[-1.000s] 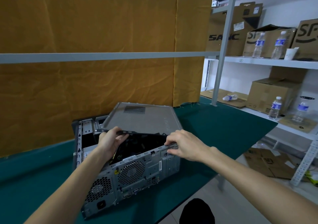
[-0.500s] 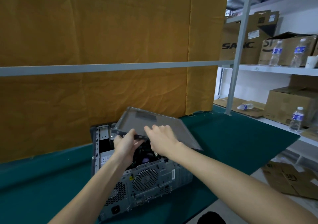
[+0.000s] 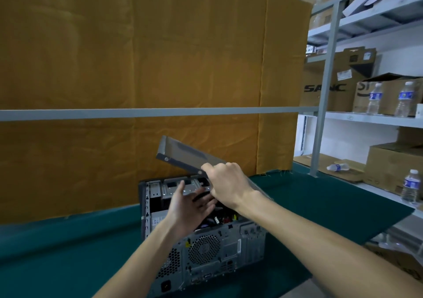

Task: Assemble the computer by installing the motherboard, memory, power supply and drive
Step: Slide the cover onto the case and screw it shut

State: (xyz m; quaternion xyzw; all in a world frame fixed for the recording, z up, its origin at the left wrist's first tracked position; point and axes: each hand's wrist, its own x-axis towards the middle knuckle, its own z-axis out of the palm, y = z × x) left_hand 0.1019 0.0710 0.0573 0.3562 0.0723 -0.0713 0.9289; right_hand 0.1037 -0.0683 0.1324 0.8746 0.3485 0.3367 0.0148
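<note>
Side panel point(image 3: 183, 154) now lifted clear of case point(image 3: 206, 240), gripped by right hand point(image 3: 225, 183); left hand point(image 3: 190, 208) released, fingers spread.

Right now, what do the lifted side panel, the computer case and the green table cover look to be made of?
Side panel: thin grey sheet metal, matte, with a folded rim; the right hand grips it.
Computer case: bare steel, likely, dull silver, with punched vent holes.
Table cover: dark green fabric or felt, with frayed threads at its far edge.
</note>
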